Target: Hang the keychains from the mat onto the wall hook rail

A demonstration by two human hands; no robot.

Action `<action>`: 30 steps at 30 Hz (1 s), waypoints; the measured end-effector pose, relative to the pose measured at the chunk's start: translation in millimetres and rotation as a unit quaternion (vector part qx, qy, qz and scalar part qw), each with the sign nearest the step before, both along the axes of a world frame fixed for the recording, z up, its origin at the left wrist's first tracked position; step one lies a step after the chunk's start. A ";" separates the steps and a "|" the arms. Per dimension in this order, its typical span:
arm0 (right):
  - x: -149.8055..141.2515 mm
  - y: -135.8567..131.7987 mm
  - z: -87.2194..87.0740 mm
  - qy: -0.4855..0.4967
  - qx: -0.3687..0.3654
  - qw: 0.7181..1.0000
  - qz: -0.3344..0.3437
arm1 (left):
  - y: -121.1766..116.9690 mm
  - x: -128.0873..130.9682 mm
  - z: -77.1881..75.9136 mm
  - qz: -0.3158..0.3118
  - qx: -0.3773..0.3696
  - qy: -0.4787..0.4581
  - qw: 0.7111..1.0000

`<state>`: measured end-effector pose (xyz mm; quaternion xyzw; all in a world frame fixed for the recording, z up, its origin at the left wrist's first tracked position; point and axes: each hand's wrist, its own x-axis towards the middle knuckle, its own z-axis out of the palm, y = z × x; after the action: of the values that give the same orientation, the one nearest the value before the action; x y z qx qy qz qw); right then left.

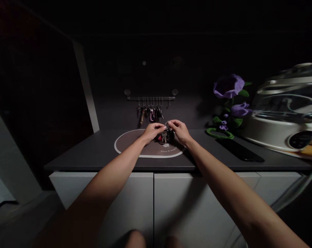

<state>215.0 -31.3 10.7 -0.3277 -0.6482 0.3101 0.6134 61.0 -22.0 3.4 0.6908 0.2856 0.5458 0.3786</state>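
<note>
Both of my hands meet over an oval brown mat [135, 146] on a dark countertop [93, 151]. My left hand [152, 131] and my right hand [180, 130] are both closed in a pinch on one bunch of keys [166, 135], which has dark fobs and a red piece and hangs just above the mat. On the wall behind, a small rail [151, 98] carries several more keys and key rings [150, 113] on hooks.
Purple fabric flowers [229, 86] with a green loop [219, 133] stand to the right. A dark flat phone-like object [240, 151] lies beside them. A large white appliance with a clear lid [285, 110] fills the far right. White cabinet doors [153, 203] sit below the counter.
</note>
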 end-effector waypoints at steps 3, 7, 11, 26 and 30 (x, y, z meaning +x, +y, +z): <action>-0.6 -0.1 -0.3 0.008 -0.014 1.000 0.003 | 1.9 1.2 -2.4 0.014 0.002 -0.003 1.000; -0.7 1.0 -2.9 0.007 -0.034 0.999 0.018 | 5.7 3.3 -6.2 0.007 -0.021 -0.041 0.999; -0.3 4.5 -8.1 -0.012 -0.054 0.998 0.023 | 8.1 5.1 -8.7 0.001 -0.058 -0.077 0.995; -6.1 5.4 -6.2 0.017 -0.065 0.997 0.023 | 12.7 2.5 -9.8 0.123 0.050 -0.016 0.991; -3.3 15.1 6.3 -0.002 -0.042 0.999 0.008 | 9.0 -1.0 -6.0 0.249 0.136 0.100 0.954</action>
<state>211.7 -16.2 17.0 -0.3487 -0.6383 0.3418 0.5952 60.0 -13.1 -2.6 0.6938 0.4079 0.5845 0.1029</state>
